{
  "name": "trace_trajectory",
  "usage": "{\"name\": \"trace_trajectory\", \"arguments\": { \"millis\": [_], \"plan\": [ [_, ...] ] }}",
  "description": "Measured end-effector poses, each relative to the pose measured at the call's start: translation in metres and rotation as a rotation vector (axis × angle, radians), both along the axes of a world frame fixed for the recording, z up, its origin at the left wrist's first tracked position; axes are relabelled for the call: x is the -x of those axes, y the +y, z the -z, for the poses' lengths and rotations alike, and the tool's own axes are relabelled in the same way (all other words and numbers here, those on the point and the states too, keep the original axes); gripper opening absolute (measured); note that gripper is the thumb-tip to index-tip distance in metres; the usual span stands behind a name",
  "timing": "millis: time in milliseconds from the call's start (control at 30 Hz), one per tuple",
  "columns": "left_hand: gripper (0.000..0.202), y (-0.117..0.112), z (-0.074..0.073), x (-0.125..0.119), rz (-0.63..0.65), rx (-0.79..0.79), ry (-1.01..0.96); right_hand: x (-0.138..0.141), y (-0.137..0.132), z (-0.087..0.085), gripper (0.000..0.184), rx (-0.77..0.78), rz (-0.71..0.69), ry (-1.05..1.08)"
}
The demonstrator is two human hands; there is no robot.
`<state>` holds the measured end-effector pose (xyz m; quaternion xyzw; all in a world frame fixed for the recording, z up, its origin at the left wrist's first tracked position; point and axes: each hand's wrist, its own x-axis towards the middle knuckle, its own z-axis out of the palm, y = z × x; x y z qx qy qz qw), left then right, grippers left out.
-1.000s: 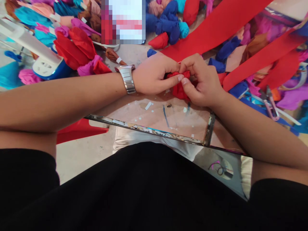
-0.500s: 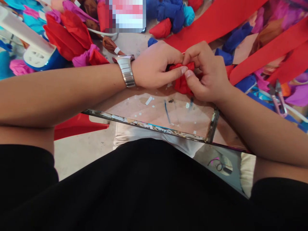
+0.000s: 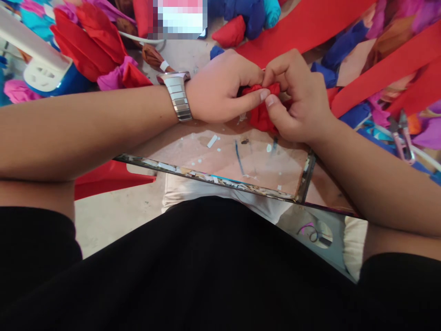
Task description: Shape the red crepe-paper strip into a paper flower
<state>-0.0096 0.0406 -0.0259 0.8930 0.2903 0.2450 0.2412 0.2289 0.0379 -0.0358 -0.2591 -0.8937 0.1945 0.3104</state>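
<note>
Both hands meet over the table near its front edge. My left hand (image 3: 220, 87), with a metal watch (image 3: 176, 95) on its wrist, pinches a bunched piece of red cloth (image 3: 261, 115) from the left. My right hand (image 3: 298, 99) grips the same red bundle from the right, thumb and fingers pressed on its top. Most of the bundle is hidden between the fingers. A long red cloth strip (image 3: 303, 32) runs from behind the hands toward the upper right.
The table (image 3: 223, 161) has a worn metal front edge and scattered paper scraps. Heaps of folded red, blue, pink and teal cloth pieces (image 3: 93, 41) fill the back. Small scissors (image 3: 401, 135) lie at right, a white power strip (image 3: 37, 69) at left.
The view has tipped down, so everything sits a little higher in frame. Both hands stay closed on the red cloth, fingers shifting only slightly.
</note>
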Motion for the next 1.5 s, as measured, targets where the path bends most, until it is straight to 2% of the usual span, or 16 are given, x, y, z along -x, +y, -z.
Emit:
{"name": "trace_trajectory", "arguments": {
  "millis": [367,533,833,1033,1233,1500],
  "plan": [
    [0.049,0.000,0.001,0.001,0.001,-0.010,-0.002,-0.003,-0.003,-0.001,0.042,0.156,0.094,-0.032],
    [0.048,0.002,0.004,0.001,0.005,-0.012,-0.025,-0.002,-0.003,-0.002,0.044,0.087,0.081,-0.036],
    [0.053,0.008,0.006,-0.001,0.030,0.136,-0.166,0.000,-0.007,-0.003,0.022,-0.065,0.143,0.036],
    [0.044,0.008,0.008,-0.001,0.035,0.270,-0.299,0.002,-0.011,-0.006,0.024,-0.012,0.208,0.077],
    [0.047,0.003,0.003,-0.001,0.025,0.250,-0.290,0.000,-0.013,-0.009,0.020,-0.047,0.229,0.101],
    [0.050,0.005,0.006,-0.003,-0.001,0.223,-0.324,0.000,-0.011,-0.005,0.024,-0.056,0.274,0.107]
  ]
}}
